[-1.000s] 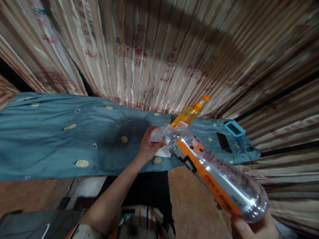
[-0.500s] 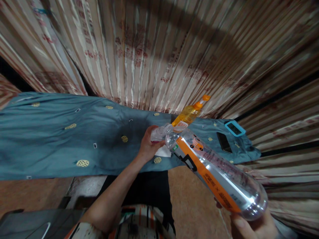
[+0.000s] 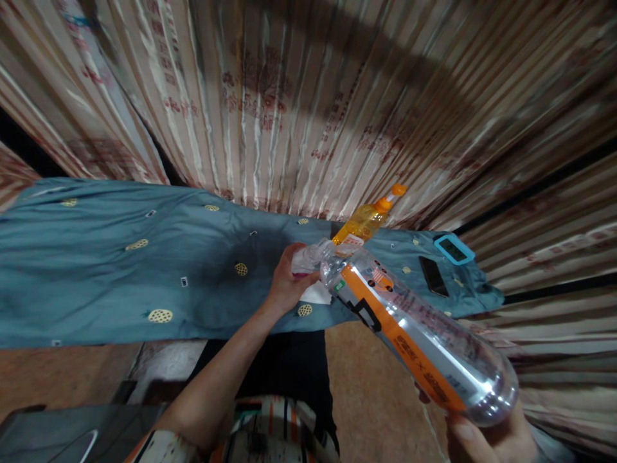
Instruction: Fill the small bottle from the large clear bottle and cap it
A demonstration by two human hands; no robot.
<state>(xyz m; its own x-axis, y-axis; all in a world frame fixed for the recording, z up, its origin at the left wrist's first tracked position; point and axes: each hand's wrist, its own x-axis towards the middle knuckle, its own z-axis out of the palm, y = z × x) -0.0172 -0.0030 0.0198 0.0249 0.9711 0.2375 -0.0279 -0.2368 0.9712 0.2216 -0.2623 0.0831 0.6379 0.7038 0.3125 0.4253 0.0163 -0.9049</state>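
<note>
My right hand (image 3: 496,434) grips the base of a large clear plastic bottle (image 3: 424,334) with an orange and grey label. The bottle is tilted, its base toward me and its neck up and to the left. Closed round a small clear plastic container (image 3: 308,258) is my left hand (image 3: 288,281). That container meets the bottle's neck; whether the mouth goes inside it, I cannot tell. Something white (image 3: 316,294) shows just below it. Behind the neck is a yellow bottle (image 3: 362,222) with an orange cap, partly hidden by the clear bottle.
A teal cloth (image 3: 96,276) with pineapple prints covers the narrow table. A black phone (image 3: 433,275) and a blue-framed digital clock (image 3: 454,249) lie at its right end. Patterned curtains (image 3: 289,116) hang close behind and on the right. A grey seat (image 3: 81,437) stands at lower left.
</note>
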